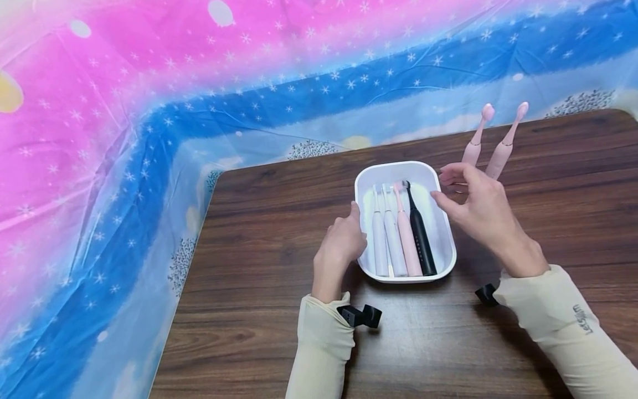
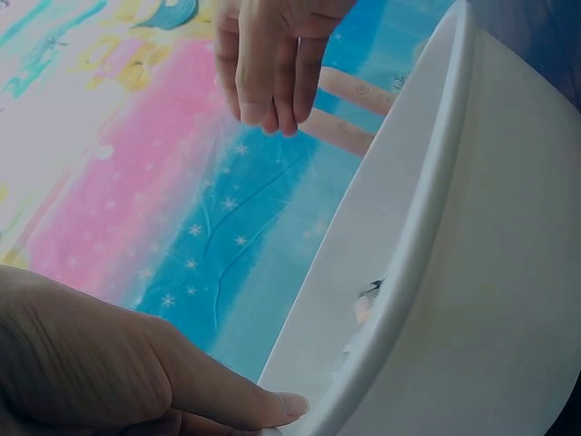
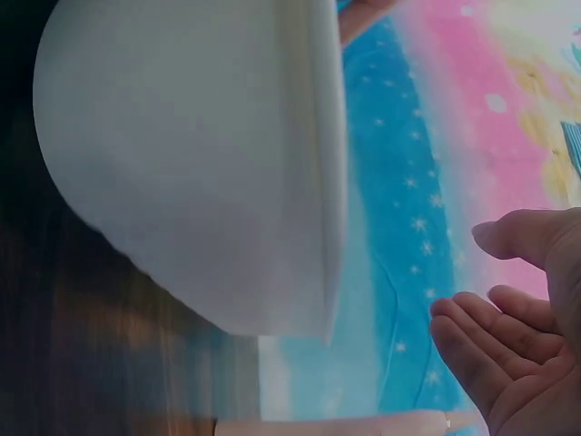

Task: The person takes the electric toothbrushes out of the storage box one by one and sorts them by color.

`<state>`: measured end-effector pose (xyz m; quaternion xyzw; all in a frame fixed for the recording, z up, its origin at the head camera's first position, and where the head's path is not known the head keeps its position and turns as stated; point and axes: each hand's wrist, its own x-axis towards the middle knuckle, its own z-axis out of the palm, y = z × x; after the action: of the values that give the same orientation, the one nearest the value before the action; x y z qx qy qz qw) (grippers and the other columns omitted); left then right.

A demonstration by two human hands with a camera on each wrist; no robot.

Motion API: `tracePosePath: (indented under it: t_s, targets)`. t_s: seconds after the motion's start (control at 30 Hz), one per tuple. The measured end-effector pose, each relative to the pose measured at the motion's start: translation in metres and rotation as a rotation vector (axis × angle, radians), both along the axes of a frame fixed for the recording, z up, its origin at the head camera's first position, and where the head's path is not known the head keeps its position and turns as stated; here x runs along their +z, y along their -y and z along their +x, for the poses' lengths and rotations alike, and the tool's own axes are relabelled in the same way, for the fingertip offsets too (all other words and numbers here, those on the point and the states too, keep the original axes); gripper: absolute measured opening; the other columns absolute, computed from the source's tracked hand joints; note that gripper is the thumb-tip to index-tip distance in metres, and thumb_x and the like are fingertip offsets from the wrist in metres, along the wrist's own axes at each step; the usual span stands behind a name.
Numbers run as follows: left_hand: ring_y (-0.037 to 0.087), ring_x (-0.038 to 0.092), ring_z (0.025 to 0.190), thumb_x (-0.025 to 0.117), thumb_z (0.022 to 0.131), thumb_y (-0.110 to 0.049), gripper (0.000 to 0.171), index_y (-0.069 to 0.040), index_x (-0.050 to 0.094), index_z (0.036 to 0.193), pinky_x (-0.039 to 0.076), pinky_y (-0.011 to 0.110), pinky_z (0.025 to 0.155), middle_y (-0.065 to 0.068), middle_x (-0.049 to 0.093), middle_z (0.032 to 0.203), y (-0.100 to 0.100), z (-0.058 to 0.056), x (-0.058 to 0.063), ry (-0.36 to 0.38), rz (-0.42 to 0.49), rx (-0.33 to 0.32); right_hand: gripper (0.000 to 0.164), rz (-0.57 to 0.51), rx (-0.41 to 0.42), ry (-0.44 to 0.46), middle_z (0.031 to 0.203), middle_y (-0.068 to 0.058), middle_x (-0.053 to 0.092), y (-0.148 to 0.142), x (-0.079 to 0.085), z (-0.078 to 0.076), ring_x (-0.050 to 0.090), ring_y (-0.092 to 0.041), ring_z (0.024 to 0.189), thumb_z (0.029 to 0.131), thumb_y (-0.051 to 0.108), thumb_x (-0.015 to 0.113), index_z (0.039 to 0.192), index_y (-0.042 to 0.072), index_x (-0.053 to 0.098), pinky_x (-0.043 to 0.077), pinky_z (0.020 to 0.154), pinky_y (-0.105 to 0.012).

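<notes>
Cream fabric sleeves (image 1: 321, 354) stretch out: left grip (image 1: 341, 239) pinches a white rounded-rectangular tray (image 1: 442, 238); right grip (image 1: 482, 206) hovers alongside, loosely spread.

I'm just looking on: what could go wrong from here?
The right hand is close to two pink toothbrushes that seem to stand upright, so it might knock one over. The left hand grips the rim of the white tray; if it tugs or tilts that, the four toothbrushes lying side by side inside could roll or slide.
</notes>
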<state>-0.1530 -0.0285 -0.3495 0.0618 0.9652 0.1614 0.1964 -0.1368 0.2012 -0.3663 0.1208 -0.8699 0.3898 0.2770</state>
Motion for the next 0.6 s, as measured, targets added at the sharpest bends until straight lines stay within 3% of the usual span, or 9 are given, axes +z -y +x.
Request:
tracePosePath:
  t_s: [0.2,0.4,0.6]
  targets:
    - [0.031,0.057,0.105,0.050,0.092,-0.017,0.067,-0.011,0.015,0.149,0.045,0.040,0.085,0.018,0.058,0.121,0.000,0.001,0.000,-0.021,-0.008,-0.008,0.039,0.029,0.039,0.035,0.094,-0.011,0.063,0.013,-0.004,0.000,0.062,-0.023,0.084,0.075,0.003,0.073,0.108,-0.002,0.055,0.049,0.076,-0.034]
    - [0.031,0.057,0.105,0.050,0.093,-0.018,0.066,-0.011,0.015,0.149,0.045,0.039,0.085,0.018,0.058,0.121,0.000,0.000,0.000,-0.021,-0.010,-0.011,0.040,0.008,0.118,0.112,0.097,-0.015,0.062,0.026,-0.008,0.000,0.062,-0.026,0.088,0.076,0.003,0.072,0.111,-0.003,0.053,0.049,0.080,-0.037]
    - [0.031,0.057,0.105,0.050,0.093,-0.018,0.066,-0.011,0.016,0.149,0.045,0.039,0.086,0.018,0.058,0.121,0.001,0.000,-0.001,-0.030,-0.016,-0.017,0.035,0.030,0.130,0.218,0.098,-0.013,0.062,0.034,-0.008,0.001,0.062,-0.026,0.090,0.080,0.011,0.070,0.110,0.000,0.054,0.048,0.081,-0.038]
